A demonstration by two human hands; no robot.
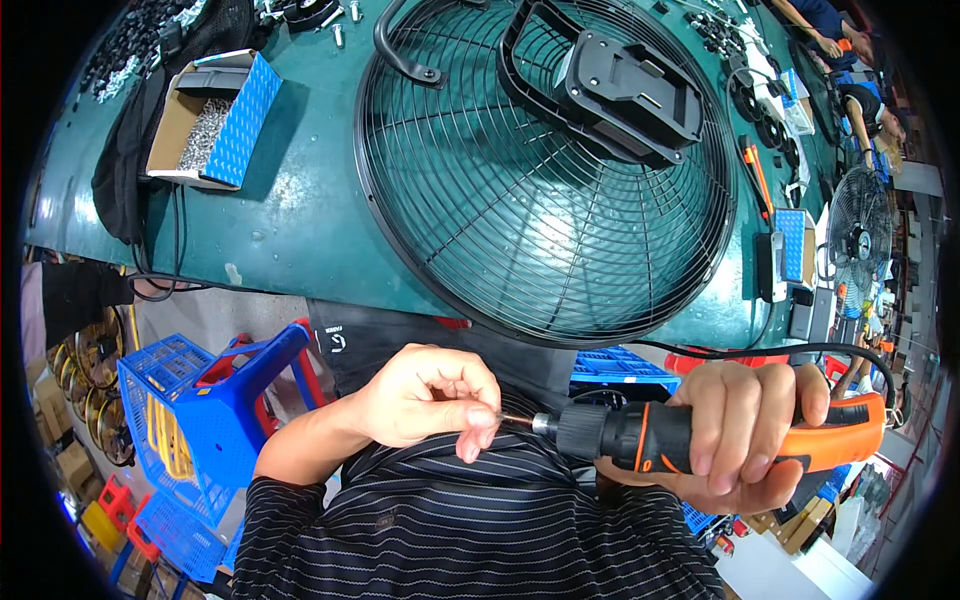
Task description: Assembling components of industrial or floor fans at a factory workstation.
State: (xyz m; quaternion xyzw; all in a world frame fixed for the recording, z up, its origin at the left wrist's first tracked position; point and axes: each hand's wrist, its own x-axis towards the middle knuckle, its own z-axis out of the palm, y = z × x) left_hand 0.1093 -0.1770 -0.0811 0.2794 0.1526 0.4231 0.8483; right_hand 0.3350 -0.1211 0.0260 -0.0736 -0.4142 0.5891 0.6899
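Note:
My right hand (745, 425) is wrapped round an orange and black electric screwdriver (585, 432), held level in front of my striped shirt. Its bit (517, 418) points left. At the bit's tip, my left hand (425, 400) has thumb and forefinger pinched together; whatever small piece may be between them is hidden. Beyond both hands, a round black wire fan guard (480, 240) lies on the green table, its near rim at the table's front edge. A black plastic housing with a bracket (635, 95) sits on top of the fan guard.
A blue and white box of small screws (205, 135) stands on the green table (300, 230) at left. An orange-handled tool (757, 180) and another blue box (795, 245) lie at right. Blue crates (165, 380) stand below. Another person's arms (825, 40) show at far right.

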